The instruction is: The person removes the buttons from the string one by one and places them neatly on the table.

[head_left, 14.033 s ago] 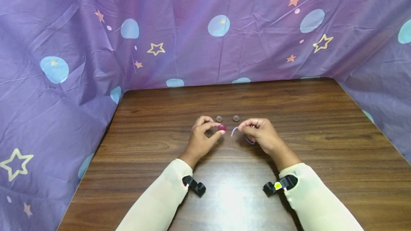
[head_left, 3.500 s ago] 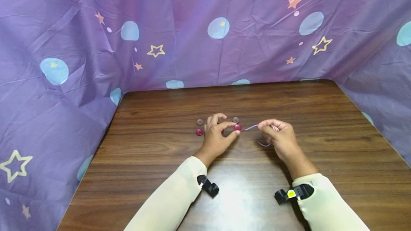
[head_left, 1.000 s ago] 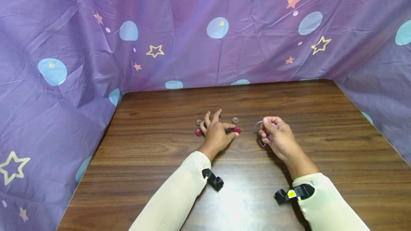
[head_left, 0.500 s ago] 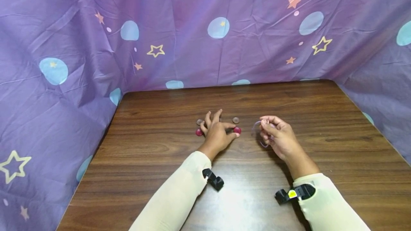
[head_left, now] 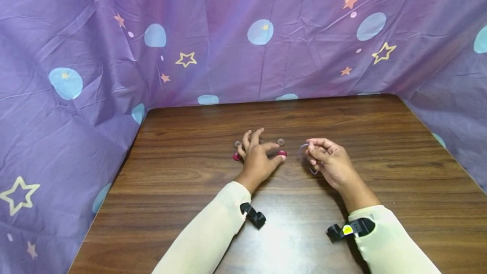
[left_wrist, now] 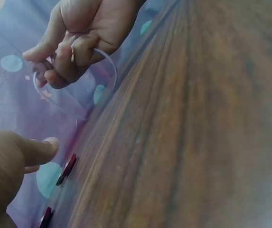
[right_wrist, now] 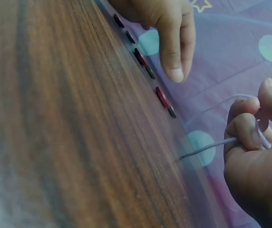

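Note:
My left hand (head_left: 255,160) is just above the table, thumb and index finger parted beside a red button (head_left: 282,153). In the right wrist view its fingertips stand apart from the red button (right_wrist: 162,96), which lies on the wood. Another red button (head_left: 236,156) and a brown button (head_left: 237,143) are partly covered by the left fingers. Behind the nearer red one lies a brown button (head_left: 280,142). Off to the right, my raised right hand (head_left: 332,162) pinches a thin purple string (right_wrist: 207,148), its free end hanging down and a loop (left_wrist: 112,64) showing.
The brown wood-grain table (head_left: 182,206) spreads under both arms. A purple cloth (head_left: 228,54) with stars and planets hangs behind and along the sides. Black camera mounts (head_left: 253,215) sit on the sleeves.
Since the oldest frame, more red and brown buttons lie in view and the right hand has moved right with the string. The left hand has let go of the red button.

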Motion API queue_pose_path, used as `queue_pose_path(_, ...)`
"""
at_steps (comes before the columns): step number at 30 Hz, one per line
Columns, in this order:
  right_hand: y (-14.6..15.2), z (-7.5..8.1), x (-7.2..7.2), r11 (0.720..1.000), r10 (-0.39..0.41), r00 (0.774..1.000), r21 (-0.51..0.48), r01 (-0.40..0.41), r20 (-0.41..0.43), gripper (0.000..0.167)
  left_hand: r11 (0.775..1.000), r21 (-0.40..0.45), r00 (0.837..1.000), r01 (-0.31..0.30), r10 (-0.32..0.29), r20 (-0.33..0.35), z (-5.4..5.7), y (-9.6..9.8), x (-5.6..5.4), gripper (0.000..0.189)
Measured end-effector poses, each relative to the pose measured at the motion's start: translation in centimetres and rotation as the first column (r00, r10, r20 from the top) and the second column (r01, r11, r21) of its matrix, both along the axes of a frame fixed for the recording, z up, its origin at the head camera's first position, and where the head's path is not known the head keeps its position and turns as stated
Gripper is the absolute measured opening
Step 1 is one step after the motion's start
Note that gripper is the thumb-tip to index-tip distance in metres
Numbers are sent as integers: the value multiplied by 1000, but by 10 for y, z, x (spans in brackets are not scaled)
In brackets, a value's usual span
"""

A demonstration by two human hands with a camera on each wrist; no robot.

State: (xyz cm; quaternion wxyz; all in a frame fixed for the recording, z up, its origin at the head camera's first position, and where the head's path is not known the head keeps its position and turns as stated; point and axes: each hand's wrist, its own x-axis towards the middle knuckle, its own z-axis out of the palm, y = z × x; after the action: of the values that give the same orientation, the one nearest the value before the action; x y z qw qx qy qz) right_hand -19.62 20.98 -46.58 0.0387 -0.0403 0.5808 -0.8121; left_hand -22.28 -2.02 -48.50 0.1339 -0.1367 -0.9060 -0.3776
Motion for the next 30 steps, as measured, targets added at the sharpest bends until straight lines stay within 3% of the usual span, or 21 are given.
queue_pose_path(9, -4, -2, -2, 1000, 2, 1000, 0, -2, -2, 31, 996, 93, 999, 10, -6, -51, 2, 2, 14, 35)
queue_pose_path(17, -7, -2, -1, 997, 74, 997, 29, -74, -1, 27, 988, 155, 999, 11, -3, -55, 3, 5, 22, 36)
queue_pose_path(22, -9, -4, 0, 991, 92, 996, 101, -92, 4, 25, 983, 182, 999, 15, -5, -54, 4, 6, 32, 35)
queue_pose_path(30, -12, -5, 1, 986, 107, 994, 129, -106, -3, 25, 967, 248, 986, 51, -8, -169, 2, 0, 39, 34)
